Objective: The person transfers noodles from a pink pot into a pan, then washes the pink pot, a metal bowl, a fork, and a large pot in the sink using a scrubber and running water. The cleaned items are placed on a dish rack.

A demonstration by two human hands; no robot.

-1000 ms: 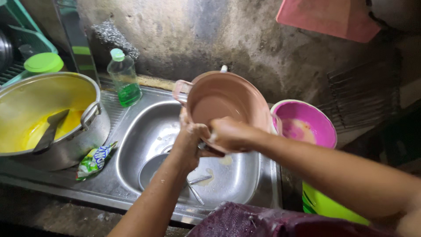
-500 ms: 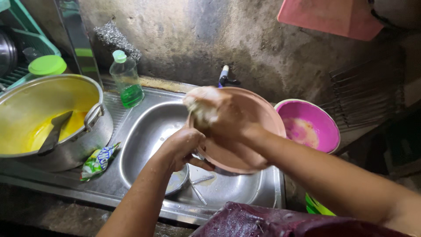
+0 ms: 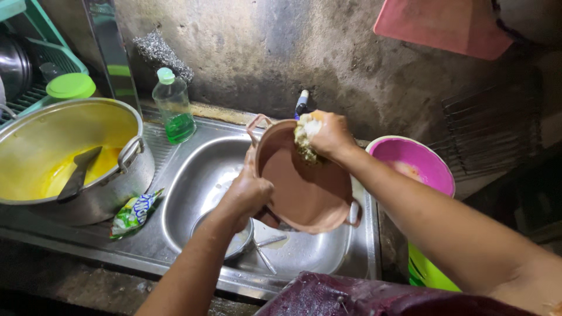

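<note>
A brown plastic basin (image 3: 304,187) with two small handles is tilted over the steel sink (image 3: 193,175), its inside facing me. My left hand (image 3: 249,196) grips the basin's left rim. My right hand (image 3: 328,136) is closed on a soapy sponge (image 3: 305,139) pressed against the upper inside of the basin. Under the basin, a metal bowl (image 3: 237,240) and a utensil (image 3: 263,254) lie in the sink.
A big steel pot (image 3: 70,152) with yellow liquid and a ladle sits left. A green soap bottle (image 3: 173,106), a sachet (image 3: 133,213), a tap (image 3: 301,102), a pink bucket (image 3: 413,161), a green rack (image 3: 35,64) and a dark red tub (image 3: 363,298) surround the sink.
The basin has been turned so its inside faces me. My right hand with the sponge went from its bottom to the upper inner rim; my left hand shifted along the left edge.
</note>
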